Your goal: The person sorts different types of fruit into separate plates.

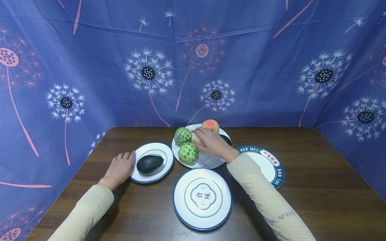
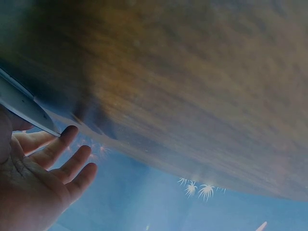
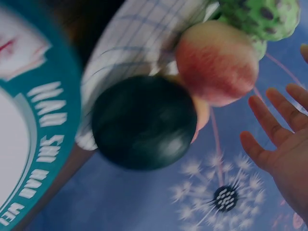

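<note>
My left hand rests at the left rim of a blue-edged white plate, its fingers loosely spread in the left wrist view. An avocado lies on that plate. Over a checked plate, my right hand reaches in from the right, fingers apart in the right wrist view. Beneath its fingers a pale fruit is partly hidden. Around it are two green custard apples, a red-and-yellow peach and a second, dark avocado.
A white plate with a printed centre stands at the front middle. Partly under my right sleeve, a teal-rimmed plate lies to the right. Brown wood tabletop extends to the right, with a blue dandelion cloth hanging behind.
</note>
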Demonstrator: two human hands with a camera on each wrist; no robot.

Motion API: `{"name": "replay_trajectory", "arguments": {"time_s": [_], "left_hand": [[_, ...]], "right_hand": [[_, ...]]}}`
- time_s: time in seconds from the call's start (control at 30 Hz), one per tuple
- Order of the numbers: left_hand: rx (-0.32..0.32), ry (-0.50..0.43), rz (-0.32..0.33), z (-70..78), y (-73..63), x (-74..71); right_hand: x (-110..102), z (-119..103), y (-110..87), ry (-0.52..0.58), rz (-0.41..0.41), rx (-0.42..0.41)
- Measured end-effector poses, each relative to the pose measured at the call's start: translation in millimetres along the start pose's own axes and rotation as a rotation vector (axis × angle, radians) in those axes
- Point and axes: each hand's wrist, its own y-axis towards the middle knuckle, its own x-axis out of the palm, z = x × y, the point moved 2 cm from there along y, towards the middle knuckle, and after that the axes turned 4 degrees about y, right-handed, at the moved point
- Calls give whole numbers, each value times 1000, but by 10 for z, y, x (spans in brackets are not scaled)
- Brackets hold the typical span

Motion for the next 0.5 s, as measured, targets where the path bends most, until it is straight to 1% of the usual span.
{"name": "replay_trajectory", "arguments": {"time_s": [0.17, 0.3, 0.5], "left_hand": [[0, 0, 4, -5, -3, -1], [-2, 1, 6, -8, -7, 0], [-1, 9, 4, -4, -5, -5]], "right_hand": [[-29, 174, -120, 25, 31, 43], [-45, 290, -217, 29, 16, 102], [-62, 455, -319, -15, -22, 198]]}}
